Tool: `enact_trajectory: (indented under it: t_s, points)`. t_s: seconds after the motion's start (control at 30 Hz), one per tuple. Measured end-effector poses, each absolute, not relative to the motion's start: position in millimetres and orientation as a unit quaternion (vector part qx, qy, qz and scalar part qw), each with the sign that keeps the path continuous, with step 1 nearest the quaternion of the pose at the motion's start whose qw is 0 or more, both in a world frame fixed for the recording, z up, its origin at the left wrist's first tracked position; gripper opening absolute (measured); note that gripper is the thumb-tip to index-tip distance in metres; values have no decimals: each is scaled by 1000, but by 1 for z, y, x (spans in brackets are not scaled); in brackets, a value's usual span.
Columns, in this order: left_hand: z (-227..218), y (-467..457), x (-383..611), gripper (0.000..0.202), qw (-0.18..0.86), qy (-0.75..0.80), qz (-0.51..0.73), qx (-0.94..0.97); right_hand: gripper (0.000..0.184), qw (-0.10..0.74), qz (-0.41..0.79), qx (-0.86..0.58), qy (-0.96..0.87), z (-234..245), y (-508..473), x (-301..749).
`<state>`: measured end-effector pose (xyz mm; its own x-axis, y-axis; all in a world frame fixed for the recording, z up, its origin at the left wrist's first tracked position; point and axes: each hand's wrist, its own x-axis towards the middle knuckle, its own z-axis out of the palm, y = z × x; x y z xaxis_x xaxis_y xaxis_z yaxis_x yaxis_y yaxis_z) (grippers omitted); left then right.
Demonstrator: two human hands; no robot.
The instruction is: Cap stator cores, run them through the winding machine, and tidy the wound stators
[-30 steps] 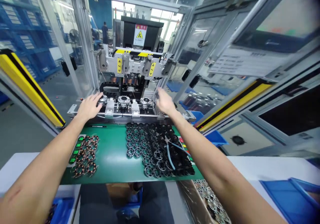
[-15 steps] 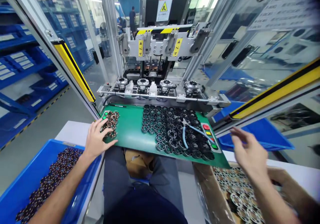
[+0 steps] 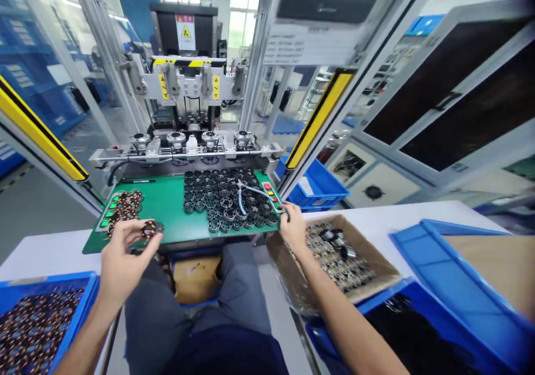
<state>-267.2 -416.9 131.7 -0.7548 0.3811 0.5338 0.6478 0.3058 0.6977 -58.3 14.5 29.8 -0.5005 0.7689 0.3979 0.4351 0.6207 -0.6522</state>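
Observation:
In the head view my left hand pinches a small copper-wound stator between thumb and fingers, above the front edge of the green mat. Beside it on the mat's left end lies a cluster of copper-wound stators. My right hand is at the mat's right corner with its fingers curled. A dark bit shows at those fingertips, too small to name. Rows of black rings cover the mat's right half. Blue-handled pliers lie open on top of them.
Behind the mat, a machine fixture carries several round seats. A control panel edges the mat's right. A cardboard box of metal rings stands to the right. Left is a blue bin of wound stators; blue trays stand far right.
The view has swung right. My left hand has lifted a stator from the cluster. My right hand has come in from beyond the mat to its right corner, and its fingers have curled.

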Motion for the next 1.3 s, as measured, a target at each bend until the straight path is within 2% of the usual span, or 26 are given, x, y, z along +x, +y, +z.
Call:
enact_trajectory:
  t_s: [0.1,0.17,0.23,0.27,0.3,0.37,0.43,0.47,0.53,0.63,0.77,0.93,1.07,1.13,1.23,1.3]
  points:
    - [133,-414,-223,62,66,-752,-578,-311,20,356,248,-350,-830,51,3,-51]
    - [130,-417,-203,62,43,-749,-567,-340,21,375,248,-343,-825,66,-18,-41]
    - [125,-421,-188,64,14,-744,-555,-373,29,398,266,-332,-813,78,-54,-29]
    - [121,-422,-183,66,-8,-736,-557,-384,33,403,296,-319,-805,83,-77,-24]
    - [118,-421,-179,70,-32,-725,-565,-392,31,389,395,-273,-786,88,-102,-21]
    - [110,-417,-174,73,-72,-700,-579,-411,41,218,613,-160,-743,95,-150,-22]
    - [101,-410,-171,65,-83,-686,-572,-441,56,63,741,-82,-663,97,-186,-30]
    - [97,-407,-171,60,-82,-682,-566,-455,60,16,775,-61,-628,97,-198,-35]
    - [89,-404,-173,55,-67,-676,-563,-470,56,-10,808,-58,-587,95,-209,-44]
    - [85,-410,-181,56,24,-679,-529,-508,43,5,819,-91,-567,94,-205,-51]
    - [91,-418,-194,36,182,-686,-378,-595,37,12,825,-112,-554,94,-196,-52]
    - [104,-413,-204,27,197,-684,-323,-624,35,0,832,-146,-536,84,-199,-53]
    - [89,-415,-204,24,258,-672,-289,-631,39,25,840,-177,-513,77,-199,-57]
    - [66,-415,-198,24,232,-709,-306,-591,40,77,842,-197,-496,77,-196,-58]
    - [21,-410,-185,12,42,-752,-382,-535,39,149,828,-204,-500,79,-190,-56]
    - [-2,-405,-181,11,-69,-757,-432,-485,36,174,805,-194,-533,77,-190,-53]
